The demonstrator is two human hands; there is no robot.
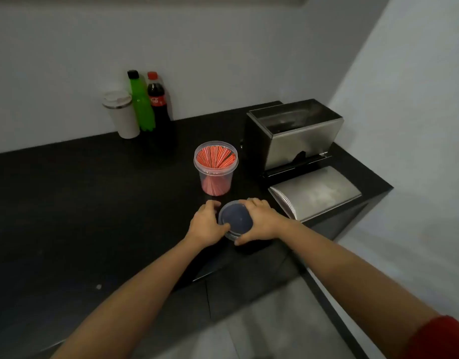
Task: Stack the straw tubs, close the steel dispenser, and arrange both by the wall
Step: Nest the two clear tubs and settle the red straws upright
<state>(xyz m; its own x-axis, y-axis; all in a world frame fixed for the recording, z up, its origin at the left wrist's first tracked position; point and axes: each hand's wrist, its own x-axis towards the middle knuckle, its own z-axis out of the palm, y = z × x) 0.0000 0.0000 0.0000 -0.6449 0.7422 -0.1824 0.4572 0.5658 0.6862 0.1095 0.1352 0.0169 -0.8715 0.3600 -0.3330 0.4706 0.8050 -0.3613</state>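
A clear lidded tub (235, 219) with dark contents stands near the front edge of the black counter (80, 203). My left hand (206, 225) grips its left side and my right hand (260, 222) grips its right side. Just behind it stands a second clear tub (216, 168), lidded and full of red-wrapped straws. To the right sits the steel dispenser (295, 133), open, with its curved steel lid (316, 193) swung down flat toward me.
A white travel cup (121, 114), a green bottle (141, 104) and a cola bottle (158, 104) stand against the back wall at the left. The right wall runs close beside the dispenser. The counter's front edge lies just under my forearms.
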